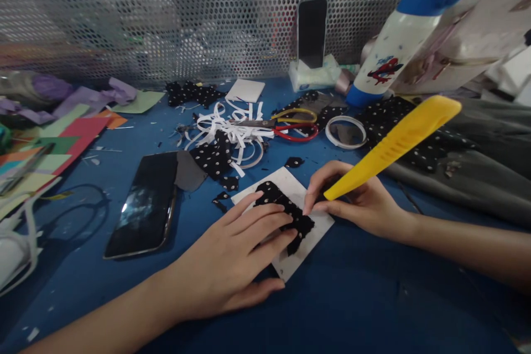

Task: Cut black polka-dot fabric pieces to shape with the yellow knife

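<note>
My left hand [232, 260] lies flat with its fingers stretched out, pressing a strip of black dotted fabric [301, 224] onto a white card [290, 180] on the blue table. My right hand [357, 199] is closed around a yellow plastic tool [398, 141], which points up and to the right. Its thumb and fingertips rest at the card's right edge, beside the fabric strip.
A dark phone [145, 204] lies left of the card. Behind are fabric scraps [213, 157], white paper strips [232, 127], red-and-yellow scissors [294, 124], a tape ring [345, 131], coloured paper [78, 133] at left, a bottle [398, 44], an upright phone [312, 33] and grey cloth [477, 171].
</note>
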Demonstrator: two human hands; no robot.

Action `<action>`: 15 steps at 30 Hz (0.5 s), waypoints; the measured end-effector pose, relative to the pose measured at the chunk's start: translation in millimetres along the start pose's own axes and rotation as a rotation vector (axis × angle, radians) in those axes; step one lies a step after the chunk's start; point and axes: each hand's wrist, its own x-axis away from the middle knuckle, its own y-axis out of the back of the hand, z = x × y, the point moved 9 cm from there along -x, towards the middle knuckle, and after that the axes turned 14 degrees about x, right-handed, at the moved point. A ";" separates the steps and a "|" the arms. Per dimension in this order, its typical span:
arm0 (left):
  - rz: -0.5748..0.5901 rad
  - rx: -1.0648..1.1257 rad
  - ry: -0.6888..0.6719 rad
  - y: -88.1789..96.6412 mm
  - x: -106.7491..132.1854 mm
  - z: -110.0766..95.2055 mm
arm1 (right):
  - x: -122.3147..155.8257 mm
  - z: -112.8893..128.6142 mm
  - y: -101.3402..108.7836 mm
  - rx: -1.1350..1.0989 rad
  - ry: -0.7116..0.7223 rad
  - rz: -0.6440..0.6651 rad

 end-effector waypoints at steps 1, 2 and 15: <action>0.014 -0.001 -0.009 -0.6 -0.5 -0.8 | 0.2 -0.5 0.6 -0.011 -0.009 -0.009; 0.031 -0.004 -0.017 -1.5 -0.9 -1.6 | 0.4 -0.8 1.6 -0.027 -0.016 -0.024; 0.107 -0.025 -0.071 -6.8 3.0 -8.3 | 1.6 -6.5 -6.9 -0.102 -0.019 0.064</action>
